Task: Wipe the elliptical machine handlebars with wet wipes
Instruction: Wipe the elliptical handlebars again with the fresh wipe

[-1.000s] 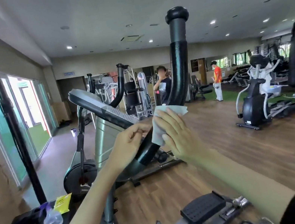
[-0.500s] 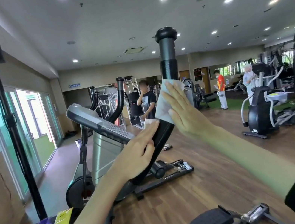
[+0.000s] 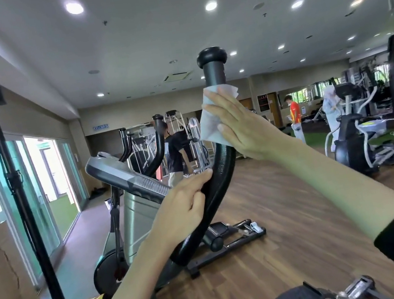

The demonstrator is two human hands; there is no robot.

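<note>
We judge this curved black handlebar [image 3: 221, 171] nearly wiped: flat right hand [image 3: 242, 128] presses white wet wipe [image 3: 208, 123] near its top, left hand [image 3: 185, 206] grips below.

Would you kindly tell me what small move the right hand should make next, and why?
Probably slide the right hand and its wipe up the handlebar to the cap: the wipe sits just below a bare black stretch under that cap, and the left hand grips the bar lower down, steadying it.

Bright ceiling spotlights [image 3: 211, 6], window [image 3: 45, 173] glare at left, wide-angle edge warping.
</note>
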